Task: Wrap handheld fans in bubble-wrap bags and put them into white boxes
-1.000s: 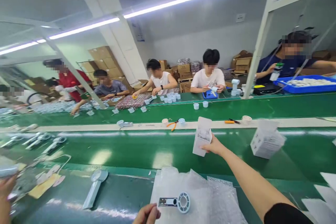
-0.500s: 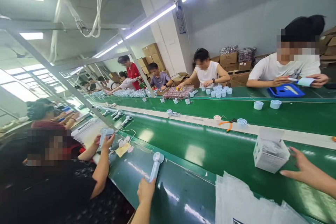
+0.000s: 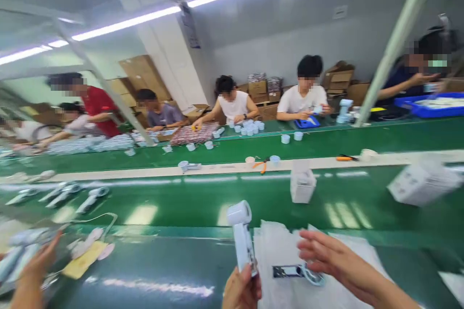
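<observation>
My left hand (image 3: 242, 287) is closed around the handle of a light blue handheld fan (image 3: 242, 234), held upright with its round head on top. To its right, my right hand (image 3: 337, 260) hovers with fingers stretched out and nothing in them. Beneath that hand lies a stack of clear plastic bags (image 3: 266, 236) on the bench. A fan shape with a dark strip and a ring (image 3: 288, 272) shows on the bags; whether it is a print or a real fan I cannot tell.
A green conveyor belt (image 3: 203, 198) runs across, carrying a white box (image 3: 303, 186), blurred white boxes (image 3: 424, 183) and several fans (image 3: 92, 199). At left, a co-worker's hand (image 3: 36, 265) holds light blue fans. Orange-handled pliers (image 3: 261, 166) lie on the white divider. People sit opposite.
The view has swung right. My left hand has raised the fan from the bench. My right hand, earlier beside a white box on the belt, is now over the plastic bags.
</observation>
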`<state>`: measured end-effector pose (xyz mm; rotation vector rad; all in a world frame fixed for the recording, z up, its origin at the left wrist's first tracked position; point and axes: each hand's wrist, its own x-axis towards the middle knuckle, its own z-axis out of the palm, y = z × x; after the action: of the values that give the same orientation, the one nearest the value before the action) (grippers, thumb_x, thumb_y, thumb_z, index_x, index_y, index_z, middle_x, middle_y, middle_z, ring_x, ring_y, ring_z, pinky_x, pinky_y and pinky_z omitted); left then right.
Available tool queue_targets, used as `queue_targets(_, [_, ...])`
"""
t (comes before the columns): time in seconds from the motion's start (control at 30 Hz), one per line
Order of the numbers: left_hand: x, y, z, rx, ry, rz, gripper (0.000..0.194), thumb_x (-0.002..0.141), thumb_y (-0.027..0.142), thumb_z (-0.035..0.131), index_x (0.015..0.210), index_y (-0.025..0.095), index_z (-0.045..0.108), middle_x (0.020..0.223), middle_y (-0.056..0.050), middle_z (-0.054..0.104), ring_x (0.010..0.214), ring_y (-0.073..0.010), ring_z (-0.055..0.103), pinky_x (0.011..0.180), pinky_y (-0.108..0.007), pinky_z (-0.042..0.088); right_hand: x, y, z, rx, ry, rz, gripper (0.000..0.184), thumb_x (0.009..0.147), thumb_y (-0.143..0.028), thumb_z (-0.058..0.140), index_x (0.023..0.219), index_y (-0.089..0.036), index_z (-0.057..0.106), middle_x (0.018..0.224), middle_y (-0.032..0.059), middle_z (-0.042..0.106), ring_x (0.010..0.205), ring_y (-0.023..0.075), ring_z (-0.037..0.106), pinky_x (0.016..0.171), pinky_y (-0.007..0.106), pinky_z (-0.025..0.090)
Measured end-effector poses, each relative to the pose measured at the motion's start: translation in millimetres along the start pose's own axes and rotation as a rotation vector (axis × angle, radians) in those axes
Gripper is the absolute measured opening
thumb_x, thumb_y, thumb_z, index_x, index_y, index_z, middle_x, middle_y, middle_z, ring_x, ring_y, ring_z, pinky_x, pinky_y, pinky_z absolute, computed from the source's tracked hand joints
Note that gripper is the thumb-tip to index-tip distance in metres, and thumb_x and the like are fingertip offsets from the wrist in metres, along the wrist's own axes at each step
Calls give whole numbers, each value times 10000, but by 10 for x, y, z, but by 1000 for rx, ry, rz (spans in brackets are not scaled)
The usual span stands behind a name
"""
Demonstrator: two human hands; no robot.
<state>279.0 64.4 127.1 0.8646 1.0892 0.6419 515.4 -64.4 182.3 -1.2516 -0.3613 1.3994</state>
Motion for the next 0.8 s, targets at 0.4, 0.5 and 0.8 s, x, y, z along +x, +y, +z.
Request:
queue_targets(0.4, [-598,-689,2124,1381,-894,357,374,699,250,677,1056,151,621,1132,-110,622,1071,-256,557,944,-369,445,-1307,-465,-1257,294,481,-270,338,733,-432,732,951,-189,645,921,67,721,754,193,669,684,310,560])
queue_targets(0.5, [-526,-1008,2268,1745,-860,404,557,718,132,642,1259,105,514,1314,-203,524,1212,-347,480,986,-464,419,-1626,-159,-1520,442,471,-176,351,682,-337,797,974,-216,643,858,26,727,796,199,684,715,315,579])
queue_targets(0.8, [-196,-979,2690,1563,-652,413,327,905,167,299,928,126,622,916,-115,697,893,-206,651,813,-320,460,-1610,651,-1588,876,445,62,319,817,-397,661,817,-78,678,613,66,693,500,119,629,515,201,552])
